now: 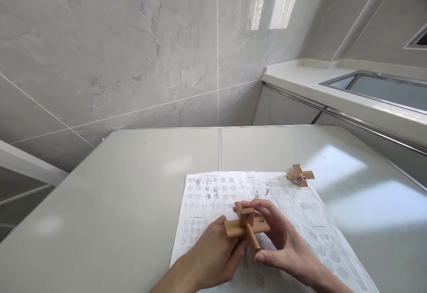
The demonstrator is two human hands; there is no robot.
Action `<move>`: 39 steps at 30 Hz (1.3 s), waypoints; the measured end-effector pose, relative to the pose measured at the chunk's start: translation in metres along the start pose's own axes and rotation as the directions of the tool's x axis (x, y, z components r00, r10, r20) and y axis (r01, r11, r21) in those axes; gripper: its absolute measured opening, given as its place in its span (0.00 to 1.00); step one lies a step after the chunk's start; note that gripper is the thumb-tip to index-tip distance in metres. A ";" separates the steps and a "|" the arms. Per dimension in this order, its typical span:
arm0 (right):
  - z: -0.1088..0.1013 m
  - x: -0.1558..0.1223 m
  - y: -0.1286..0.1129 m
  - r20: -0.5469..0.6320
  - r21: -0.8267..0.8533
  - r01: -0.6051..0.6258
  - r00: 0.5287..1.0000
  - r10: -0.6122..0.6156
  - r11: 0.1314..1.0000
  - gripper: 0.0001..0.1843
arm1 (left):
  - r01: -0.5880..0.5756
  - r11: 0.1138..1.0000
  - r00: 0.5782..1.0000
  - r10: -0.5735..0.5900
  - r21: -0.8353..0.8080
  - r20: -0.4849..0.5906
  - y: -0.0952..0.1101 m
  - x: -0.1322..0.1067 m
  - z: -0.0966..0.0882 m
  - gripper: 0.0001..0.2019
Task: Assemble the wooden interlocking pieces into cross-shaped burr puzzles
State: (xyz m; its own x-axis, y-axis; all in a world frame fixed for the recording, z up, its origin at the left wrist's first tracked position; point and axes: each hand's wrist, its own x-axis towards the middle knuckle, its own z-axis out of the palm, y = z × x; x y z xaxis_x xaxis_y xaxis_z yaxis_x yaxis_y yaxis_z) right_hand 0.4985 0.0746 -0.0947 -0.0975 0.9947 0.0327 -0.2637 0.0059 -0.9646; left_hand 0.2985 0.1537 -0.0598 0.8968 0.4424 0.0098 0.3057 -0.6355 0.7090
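Both my hands hold one wooden puzzle assembly [247, 225] of interlocked numbered bars just above a printed instruction sheet [213, 195]. My left hand [213, 253] grips the flat bar's left end from below, fingers curled. On the other side my right hand [283, 239] wraps around the assembly, thumb pressed on a bar that points toward me. A second, smaller wooden cross assembly [300, 175] lies on the sheet's far right corner, apart from both hands.
The sheet lies on a pale grey table [133, 186] made of two joined tops. A tiled wall stands behind it. To the right runs a white counter [300, 79] with a steel sink [383, 86].
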 end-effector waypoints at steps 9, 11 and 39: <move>-0.011 0.001 -0.012 -0.078 -0.072 0.001 0.997 -0.007 0.997 0.38 | 0.007 1.000 0.998 -0.008 -0.016 -0.056 -0.004 -0.002 0.007 0.10; -0.022 -0.003 -0.021 -0.226 -0.185 -0.008 0.973 -0.035 0.983 0.36 | 0.006 1.000 0.997 -0.005 0.005 -0.079 -0.009 -0.004 0.012 0.10; -0.063 -0.092 -0.014 -0.565 -0.813 -0.325 0.637 -0.524 0.483 0.31 | 0.227 0.924 0.835 -0.348 -0.308 -0.427 -0.075 -0.028 -0.053 0.17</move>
State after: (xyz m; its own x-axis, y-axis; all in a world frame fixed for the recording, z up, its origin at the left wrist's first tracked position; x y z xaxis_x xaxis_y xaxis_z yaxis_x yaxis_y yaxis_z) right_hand 0.5721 -0.0110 -0.1007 0.6184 0.6890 0.3780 0.6848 -0.2365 -0.6893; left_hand 0.2338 0.2229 -0.0762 0.5056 0.8605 0.0625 0.3876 -0.2913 0.8746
